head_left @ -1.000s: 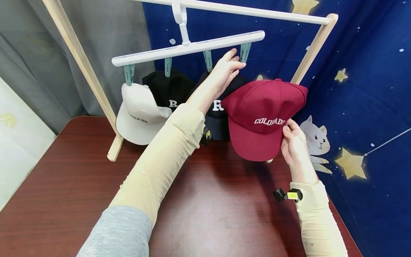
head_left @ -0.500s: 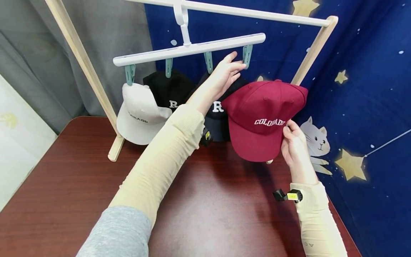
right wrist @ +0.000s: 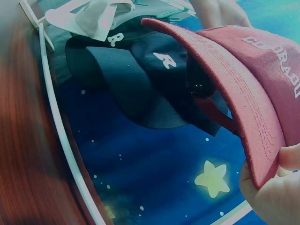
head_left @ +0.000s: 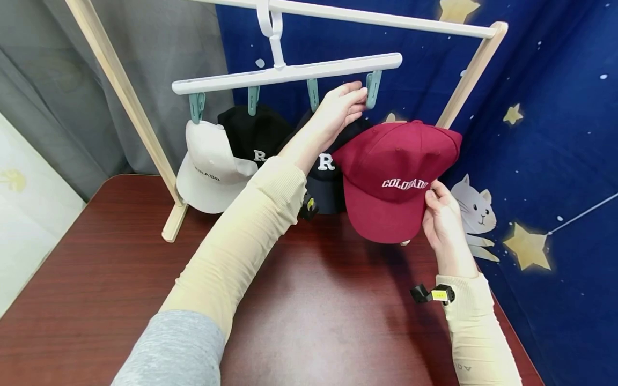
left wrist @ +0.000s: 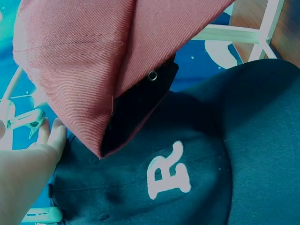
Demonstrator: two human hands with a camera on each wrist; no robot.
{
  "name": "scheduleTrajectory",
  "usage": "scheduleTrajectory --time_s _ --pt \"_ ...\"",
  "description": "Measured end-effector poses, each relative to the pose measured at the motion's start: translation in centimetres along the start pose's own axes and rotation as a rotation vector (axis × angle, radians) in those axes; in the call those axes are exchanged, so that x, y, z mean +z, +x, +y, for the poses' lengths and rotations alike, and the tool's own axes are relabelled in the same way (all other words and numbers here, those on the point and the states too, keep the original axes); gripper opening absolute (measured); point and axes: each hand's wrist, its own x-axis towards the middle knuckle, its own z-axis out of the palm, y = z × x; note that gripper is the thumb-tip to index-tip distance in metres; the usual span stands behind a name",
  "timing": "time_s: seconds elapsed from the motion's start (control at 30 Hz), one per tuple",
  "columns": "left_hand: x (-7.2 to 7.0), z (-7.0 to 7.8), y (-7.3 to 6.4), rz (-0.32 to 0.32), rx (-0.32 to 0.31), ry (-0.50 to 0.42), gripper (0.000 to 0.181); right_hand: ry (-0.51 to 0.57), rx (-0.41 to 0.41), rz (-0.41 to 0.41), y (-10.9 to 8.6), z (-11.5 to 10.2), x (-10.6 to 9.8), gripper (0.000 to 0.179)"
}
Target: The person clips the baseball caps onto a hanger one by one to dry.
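My right hand (head_left: pixel 441 225) pinches the brim edge of a maroon cap (head_left: pixel 401 161) lettered COLORADO, holding it up below the hanger's right end. My left hand (head_left: pixel 338 110) reaches up to the rightmost green clip (head_left: pixel 373 89) on a white hanger (head_left: pixel 289 73) and grips it between thumb and fingers; the grip is partly hidden. No cap hangs from that clip. From the other clips hang a white cap (head_left: pixel 212 166), a black cap (head_left: pixel 256 131) with an R and a dark navy cap (head_left: pixel 325 182) with an R, which my left arm partly covers.
The hanger hooks over the white rail of a wooden rack (head_left: pixel 475 75) standing on a dark red-brown table (head_left: pixel 309 300). Behind are a grey curtain (head_left: pixel 159 59) and a blue star-patterned curtain (head_left: pixel 545 134). A grey cat picture (head_left: pixel 475 206) shows right of the maroon cap.
The hanger's right end has tipped down and its left end has risen slightly. My left hand has closed in on the rightmost clip. The maroon cap stays nearly still.
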Motion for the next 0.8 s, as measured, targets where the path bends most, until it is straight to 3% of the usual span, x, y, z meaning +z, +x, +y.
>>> scheduleTrajectory --time_s 0.5,0.8 --pt "0.1 0.7 -0.2 -0.022 0.027 0.295 0.051 -0.004 -0.003 -0.023 0.1 0.2 0.1 0.034" --pt "1.1 0.7 -0.1 0.043 0.072 0.417 0.042 0.014 -0.003 -0.013 0.1 0.2 0.1 0.035"
